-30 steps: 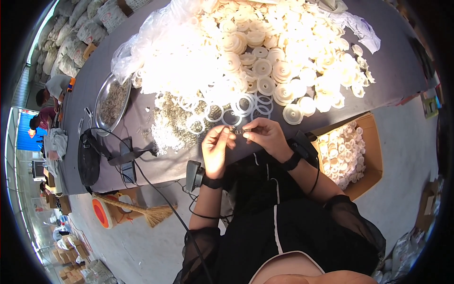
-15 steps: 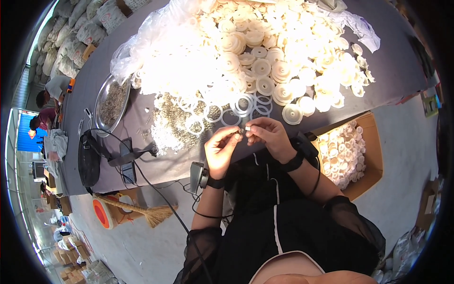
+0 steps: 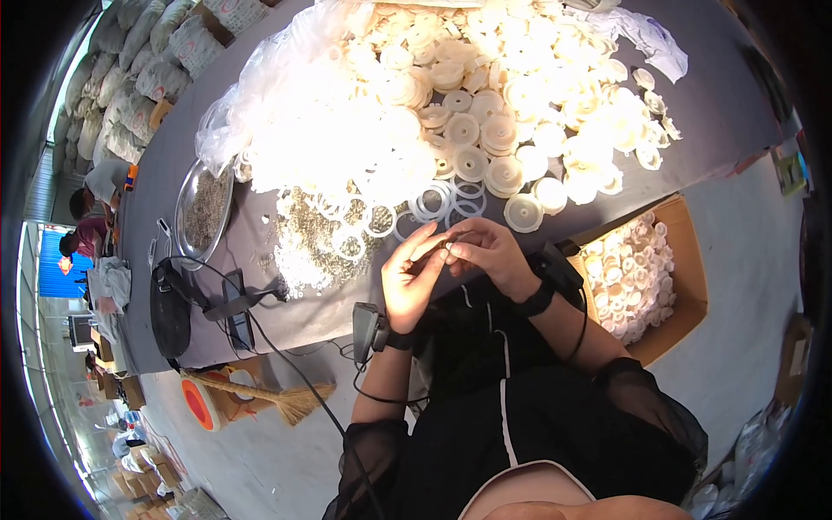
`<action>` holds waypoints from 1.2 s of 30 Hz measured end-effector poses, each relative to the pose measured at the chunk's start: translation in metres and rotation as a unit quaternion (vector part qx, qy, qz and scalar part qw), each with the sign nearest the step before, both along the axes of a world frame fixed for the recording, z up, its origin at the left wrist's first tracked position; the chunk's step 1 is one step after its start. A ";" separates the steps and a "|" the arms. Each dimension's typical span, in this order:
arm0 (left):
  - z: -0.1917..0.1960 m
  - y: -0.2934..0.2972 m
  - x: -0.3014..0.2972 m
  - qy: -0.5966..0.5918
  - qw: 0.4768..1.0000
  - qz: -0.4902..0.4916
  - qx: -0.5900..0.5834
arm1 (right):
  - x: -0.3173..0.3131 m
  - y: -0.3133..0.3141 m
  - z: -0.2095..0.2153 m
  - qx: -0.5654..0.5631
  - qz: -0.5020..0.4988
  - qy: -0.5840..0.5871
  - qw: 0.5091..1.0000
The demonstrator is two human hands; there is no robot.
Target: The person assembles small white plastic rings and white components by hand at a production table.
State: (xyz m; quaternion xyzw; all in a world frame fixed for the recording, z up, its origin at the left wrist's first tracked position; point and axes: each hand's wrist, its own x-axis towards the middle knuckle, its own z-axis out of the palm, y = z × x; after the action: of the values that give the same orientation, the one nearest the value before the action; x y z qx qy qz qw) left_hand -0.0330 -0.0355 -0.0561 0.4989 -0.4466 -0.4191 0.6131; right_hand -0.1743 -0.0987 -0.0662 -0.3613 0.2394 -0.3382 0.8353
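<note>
My left hand and my right hand meet at the fingertips just above the table's near edge. Both are closed in a pinch. Between the left fingers is a small dark metal-looking piece, mostly covered. The right thumb and forefinger grip a small white piece, now almost hidden against it. Right beyond the fingertips lie several translucent white rings. To their left spreads a heap of tiny metal parts, with small white rings at its near side.
A large pile of cream plastic discs covers the far table beside a clear plastic bag. At left are a metal tray of small parts, a black pouch and cables. A cardboard box of white plastic parts stands at right.
My fingertips have come together, bringing the white piece up against the dark one. The view has shifted slightly.
</note>
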 end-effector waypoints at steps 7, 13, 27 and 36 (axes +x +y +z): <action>0.034 -0.076 0.002 -0.350 0.932 0.029 -0.086 | -0.015 -0.001 -0.002 -0.090 -0.177 -0.037 0.979; 0.025 -0.175 0.012 -0.641 0.763 0.085 -0.015 | -0.026 -0.003 0.001 -0.068 -0.161 -0.045 0.984; 0.041 -0.204 0.019 -0.705 0.693 0.016 0.148 | -0.026 -0.009 -0.003 -0.005 -0.128 -0.081 0.988; 0.048 -0.131 0.022 -0.477 0.868 0.098 -0.096 | -0.039 -0.009 -0.005 0.003 -0.157 -0.078 0.985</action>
State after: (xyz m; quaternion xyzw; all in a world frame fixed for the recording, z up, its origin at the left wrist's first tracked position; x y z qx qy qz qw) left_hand -0.0113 -0.1665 -0.0081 0.6182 -0.6717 -0.0230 0.4076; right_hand -0.2131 -0.1080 -0.0716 -0.2895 0.2281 -0.4917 0.7889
